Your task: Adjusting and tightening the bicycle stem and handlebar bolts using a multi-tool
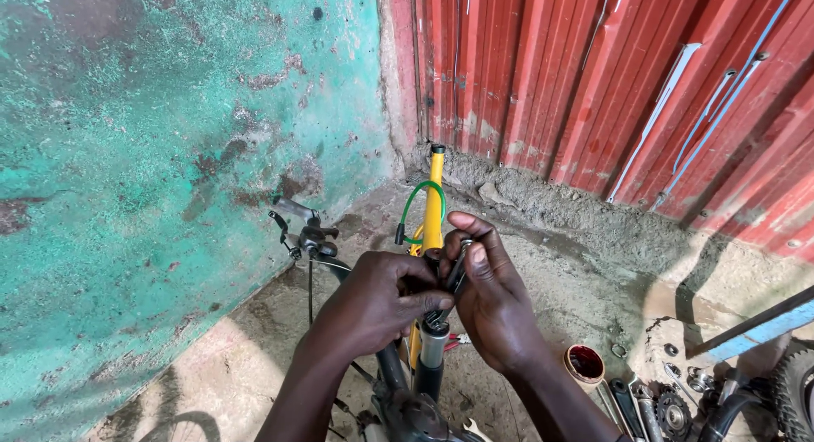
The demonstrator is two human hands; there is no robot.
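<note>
A yellow bicycle frame (434,196) stands upended in front of me, with a green cable loop (415,200) beside its tube. My left hand (373,302) closes around a black and silver fork leg (432,344) near its top. My right hand (492,298) grips a slim dark metal tool (459,268) held against the top of that leg. The two hands touch each other. A black handlebar with a brake lever (303,230) sticks out to the left of my left hand.
A flaking turquoise wall (153,153) rises on the left and a red corrugated metal sheet (610,77) on the right. On the dirt floor at lower right lie a small red-lined tin (585,363), wrenches, a sprocket (674,412), nuts and a tyre (793,391).
</note>
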